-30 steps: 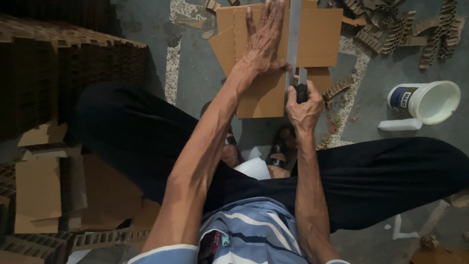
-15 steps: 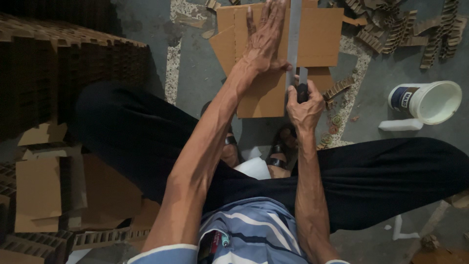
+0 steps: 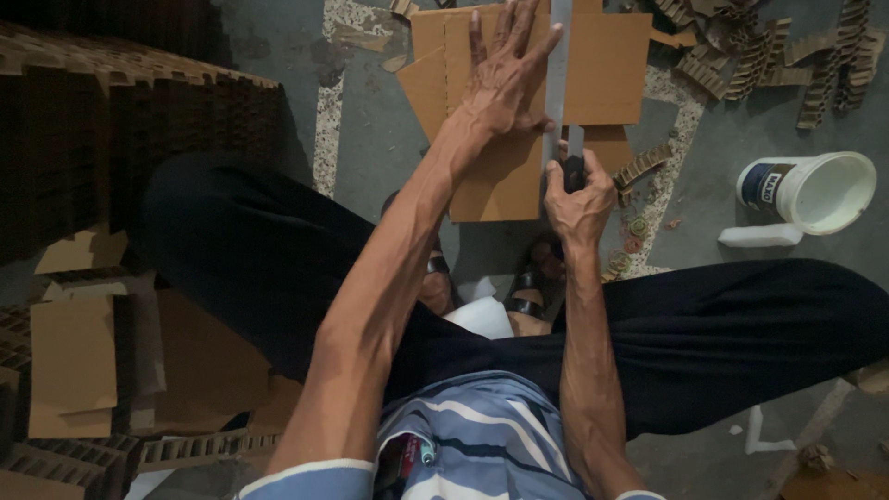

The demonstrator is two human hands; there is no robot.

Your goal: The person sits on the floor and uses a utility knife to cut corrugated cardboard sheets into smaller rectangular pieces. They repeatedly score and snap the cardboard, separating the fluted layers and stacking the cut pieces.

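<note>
A stack of brown cardboard sheets (image 3: 607,65) lies on the concrete floor in front of me. My left hand (image 3: 500,79) presses flat on it, fingers spread, thumb against a long metal ruler (image 3: 557,83) laid along the sheets. My right hand (image 3: 579,199) is closed around a dark-handled knife (image 3: 574,157), whose blade rests beside the ruler's near end. I sit low with my knees wide apart in dark trousers.
A tall pile of corrugated cardboard pieces (image 3: 120,120) stands at the left. Flat cardboard sheets (image 3: 69,370) lie at the lower left. A white plastic bucket (image 3: 815,190) lies on its side at the right, with toothed cardboard offcuts (image 3: 787,56) scattered behind it.
</note>
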